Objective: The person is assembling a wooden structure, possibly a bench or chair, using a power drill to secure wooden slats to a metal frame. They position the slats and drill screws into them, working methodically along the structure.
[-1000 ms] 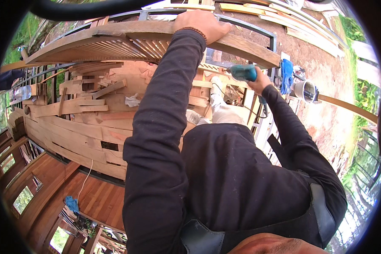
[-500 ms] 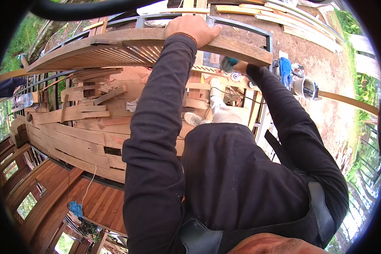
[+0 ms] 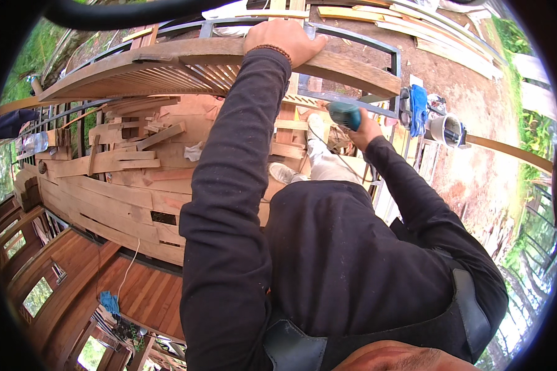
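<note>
My left hand [image 3: 284, 42] grips the top of a long, curved wooden handrail [image 3: 353, 73], its thumb pointing right and its fingers over the far side. Thin wooden slats [image 3: 148, 81] run beneath the rail. Lower down on the right, my right hand [image 3: 368, 131] is closed around a teal power tool [image 3: 344, 115]. The tool is just below the rail's right part; its working end is partly hidden, so its exact kind does not show.
Loose wooden offcuts [image 3: 120, 162] lie on the plank deck [image 3: 105, 191] at the left. A dark metal frame [image 3: 365, 38] stands beyond the rail. Blue gloves [image 3: 418, 108] hang beside a bucket [image 3: 442, 131] at right. Long boards [image 3: 433, 37] lie on the ground behind.
My right hand has drawn the teal tool out from beneath the rail, toward me and slightly right, so more of it shows. My left hand stays on the rail.
</note>
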